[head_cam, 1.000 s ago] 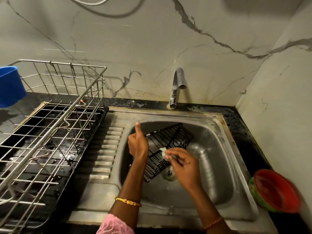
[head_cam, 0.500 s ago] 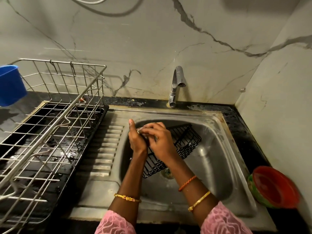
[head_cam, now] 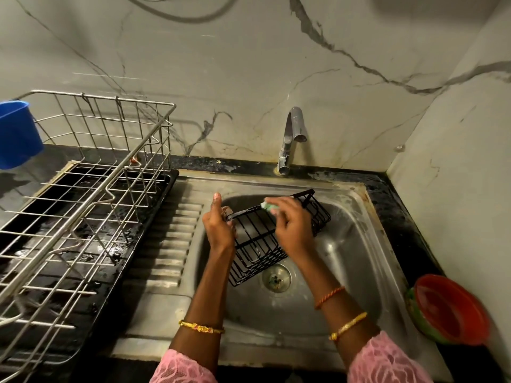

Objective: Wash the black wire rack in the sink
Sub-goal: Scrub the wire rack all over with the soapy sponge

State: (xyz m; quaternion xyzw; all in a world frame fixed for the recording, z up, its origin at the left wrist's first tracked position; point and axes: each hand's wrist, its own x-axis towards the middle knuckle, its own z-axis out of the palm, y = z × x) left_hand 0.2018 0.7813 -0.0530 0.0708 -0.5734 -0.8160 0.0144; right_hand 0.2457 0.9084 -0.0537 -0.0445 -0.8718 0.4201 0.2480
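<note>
- Black wire rack (head_cam: 260,244) stands tilted inside the sink (head_cam: 356,261), above the drain.
- Left hand (head_cam: 218,230) grips its 9 o'clock end.
- Right hand (head_cam: 293,225) pinches a green scrubber (head_cam: 272,207) on the top rim: scrubbing step; next, probably work along remaining wires.

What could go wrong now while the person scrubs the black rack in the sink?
The left hand grips only one end of the black wire rack, which is tilted over the sink; it might slip and drop. The right hand pinches a small green scrubber, which could fall toward the drain.
</note>
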